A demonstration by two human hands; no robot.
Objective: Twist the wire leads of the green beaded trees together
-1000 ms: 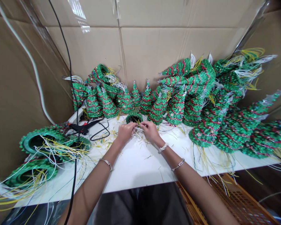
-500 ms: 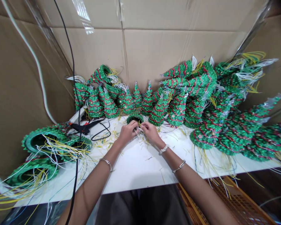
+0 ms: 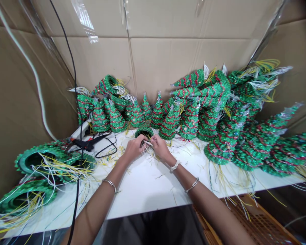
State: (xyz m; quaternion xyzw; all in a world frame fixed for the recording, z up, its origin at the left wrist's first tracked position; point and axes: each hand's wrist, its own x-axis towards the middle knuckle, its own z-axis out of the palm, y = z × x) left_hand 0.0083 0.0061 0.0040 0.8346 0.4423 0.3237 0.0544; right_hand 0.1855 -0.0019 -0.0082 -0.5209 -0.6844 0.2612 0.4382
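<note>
A small green glitter tree (image 3: 143, 130) lies on its side on the white table (image 3: 148, 187), its open base facing me with thin white and yellow wires (image 3: 148, 144) coming out. My left hand (image 3: 134, 148) and my right hand (image 3: 160, 148) meet just in front of that base, fingers pinched together on the wires. Both wrists wear thin bracelets.
Upright and stacked green trees (image 3: 193, 115) with red garlands fill the back and right. More trees with loose wires (image 3: 40, 163) lie at the left. A black and orange tool (image 3: 88, 143) with a black cord (image 3: 76, 102) rests behind them. Cardboard walls surround the table; an orange crate (image 3: 257, 221) sits lower right.
The hands stay pinched on the wires at the tree's base, with small finger movements only. The view has shifted slightly.
</note>
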